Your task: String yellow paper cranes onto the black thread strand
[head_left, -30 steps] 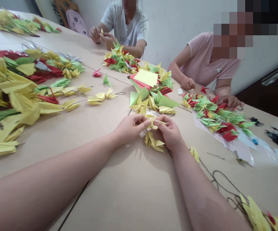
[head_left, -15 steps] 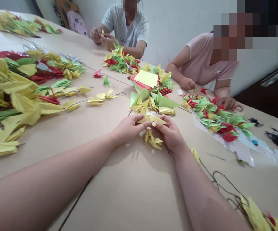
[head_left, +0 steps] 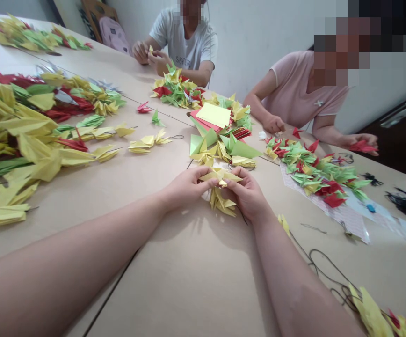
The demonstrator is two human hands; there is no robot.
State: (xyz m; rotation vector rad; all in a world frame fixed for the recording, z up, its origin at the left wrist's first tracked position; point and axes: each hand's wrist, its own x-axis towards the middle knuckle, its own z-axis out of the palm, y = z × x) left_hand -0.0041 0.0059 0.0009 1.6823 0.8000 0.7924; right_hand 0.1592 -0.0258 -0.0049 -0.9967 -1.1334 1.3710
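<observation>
Between both hands is a yellow paper crane (head_left: 220, 176), its wings stretched sideways. My left hand (head_left: 192, 185) pinches one wing between thumb and fingers. On the other side my right hand (head_left: 249, 191) pinches the opposite wing, thumb toward the crane's middle. Just below hangs or lies a bunch of yellow folded cranes (head_left: 221, 203); whether it is joined to the held one I cannot tell. Beyond my fingers are more yellow cranes (head_left: 205, 153), green folded paper (head_left: 243, 149) and a stack of square paper sheets (head_left: 214, 115).
Strings of yellow cranes (head_left: 38, 150) and a mixed heap (head_left: 73, 96) cover the left. At right lie a colourful crane pile (head_left: 315, 168) on printed sheets, black cord (head_left: 404, 206) and a looped string (head_left: 325, 267). Two people (head_left: 189, 42) (head_left: 294, 93) sit across the table.
The person at right has moved a hand from the crane pile outward to the right, now holding something red. My hands stay almost in place on the yellow crane.
</observation>
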